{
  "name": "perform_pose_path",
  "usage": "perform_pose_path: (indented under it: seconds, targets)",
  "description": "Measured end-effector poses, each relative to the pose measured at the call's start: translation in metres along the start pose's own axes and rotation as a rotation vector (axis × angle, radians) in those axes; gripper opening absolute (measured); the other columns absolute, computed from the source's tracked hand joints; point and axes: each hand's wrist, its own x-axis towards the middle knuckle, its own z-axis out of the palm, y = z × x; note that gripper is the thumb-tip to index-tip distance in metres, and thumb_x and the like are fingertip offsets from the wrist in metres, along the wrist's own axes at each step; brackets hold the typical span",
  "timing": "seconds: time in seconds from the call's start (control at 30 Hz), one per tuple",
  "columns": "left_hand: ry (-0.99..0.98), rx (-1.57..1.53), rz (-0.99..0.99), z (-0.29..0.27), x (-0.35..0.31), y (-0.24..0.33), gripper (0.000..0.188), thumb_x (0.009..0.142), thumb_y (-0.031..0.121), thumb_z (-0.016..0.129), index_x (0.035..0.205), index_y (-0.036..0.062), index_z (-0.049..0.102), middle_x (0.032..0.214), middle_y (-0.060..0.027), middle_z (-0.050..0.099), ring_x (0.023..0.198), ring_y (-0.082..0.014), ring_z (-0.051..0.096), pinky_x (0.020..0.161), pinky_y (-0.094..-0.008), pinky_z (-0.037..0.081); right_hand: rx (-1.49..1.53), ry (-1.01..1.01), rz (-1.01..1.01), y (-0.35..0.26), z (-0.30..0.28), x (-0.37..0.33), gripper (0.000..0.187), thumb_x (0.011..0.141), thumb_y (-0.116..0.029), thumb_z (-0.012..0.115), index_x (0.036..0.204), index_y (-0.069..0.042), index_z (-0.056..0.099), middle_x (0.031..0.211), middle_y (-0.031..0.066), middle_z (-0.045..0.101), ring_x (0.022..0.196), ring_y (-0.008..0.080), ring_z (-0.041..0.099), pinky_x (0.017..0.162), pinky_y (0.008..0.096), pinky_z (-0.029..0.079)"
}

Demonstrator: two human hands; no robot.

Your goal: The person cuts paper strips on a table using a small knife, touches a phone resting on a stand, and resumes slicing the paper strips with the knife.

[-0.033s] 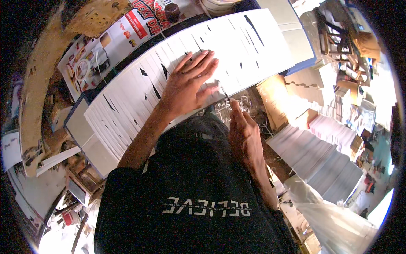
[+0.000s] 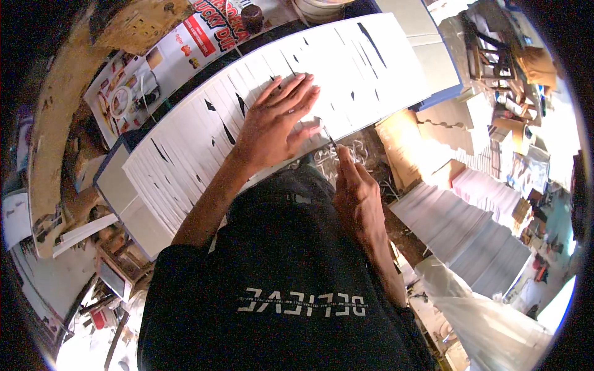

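A long row of tightly packed white paper blocks (image 2: 185, 133) lies across in front of me, with narrow dark gaps between some of them. My left hand (image 2: 278, 120) rests on it, palm down and open, fingers spread toward the far side and thumb pointing right. My right hand (image 2: 357, 191) is closed at the row's near edge around a slim, dark, blade-like tool (image 2: 333, 141). Its tip touches or nearly touches the paper just right of my left thumb. The tool's handle is hidden in my fingers. Grey boards with blue edges (image 2: 440, 55) extend past both ends of the row.
Behind the row lies a printed poster sheet (image 2: 179, 62), with a pale round tub (image 2: 318, 9) at the far edge. Thin white strips (image 2: 356, 154) lie tangled below the tool. Several tall paper stacks (image 2: 458, 229) stand at right, near a clear plastic sheet (image 2: 489, 321).
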Motion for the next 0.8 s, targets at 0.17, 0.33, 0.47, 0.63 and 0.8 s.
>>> perform_pose_path:
  seconds: [0.17, 0.33, 0.47, 0.63, 0.8]
  targets:
    - [0.007, 0.0, 0.003, -0.001, 0.001, 0.0, 0.064, 0.101, 0.038, 0.064, 0.155, 0.0049, 0.051, 0.165, -0.016, 0.045, 0.154, -0.0317, 0.039, 0.128, -0.0519, 0.024, -0.007, 0.007, -0.005, -0.002, -0.002, 0.001, 0.041, 0.103, -0.002, 0.057, 0.144, -0.004, 0.058, 0.097, 0.0281, 0.07, 0.082, 0.0447, 0.071, 0.07, 0.0487, 0.057]
    - [0.008, 0.005, 0.002, -0.002, 0.0, 0.001, 0.064, 0.101, 0.037, 0.065, 0.154, 0.0042, 0.051, 0.164, -0.016, 0.045, 0.154, -0.0317, 0.039, 0.128, -0.0519, 0.024, -0.011, 0.014, -0.013, -0.002, -0.001, 0.003, 0.041, 0.103, -0.001, 0.057, 0.144, -0.003, 0.058, 0.099, 0.0287, 0.07, 0.084, 0.0455, 0.072, 0.069, 0.049, 0.057]
    - [0.01, -0.004, 0.001, -0.001, 0.001, 0.001, 0.065, 0.1, 0.038, 0.066, 0.154, 0.0042, 0.052, 0.164, -0.016, 0.046, 0.153, -0.0317, 0.04, 0.128, -0.0514, 0.024, -0.049, 0.037, -0.025, -0.001, 0.001, 0.001, 0.041, 0.103, -0.001, 0.056, 0.144, -0.003, 0.058, 0.098, 0.029, 0.07, 0.084, 0.0458, 0.071, 0.068, 0.049, 0.056]
    - [0.01, -0.002, -0.003, 0.0, 0.001, 0.002, 0.065, 0.1, 0.038, 0.066, 0.154, 0.0052, 0.052, 0.164, -0.0157, 0.045, 0.153, -0.0315, 0.04, 0.128, -0.0509, 0.024, -0.095, 0.014, -0.002, -0.004, -0.002, 0.002, 0.043, 0.102, -0.001, 0.055, 0.146, -0.003, 0.056, 0.098, 0.0289, 0.07, 0.081, 0.0461, 0.07, 0.068, 0.0492, 0.055]
    - [-0.007, 0.006, 0.0, 0.003, -0.002, -0.002, 0.064, 0.101, 0.038, 0.063, 0.155, 0.0059, 0.05, 0.164, -0.0153, 0.045, 0.154, -0.0313, 0.038, 0.129, -0.0504, 0.023, -0.147, -0.152, 0.13, -0.011, -0.025, -0.01, 0.046, 0.098, 0.0, 0.056, 0.144, -0.007, 0.056, 0.097, 0.0282, 0.069, 0.081, 0.0465, 0.07, 0.069, 0.0532, 0.055]
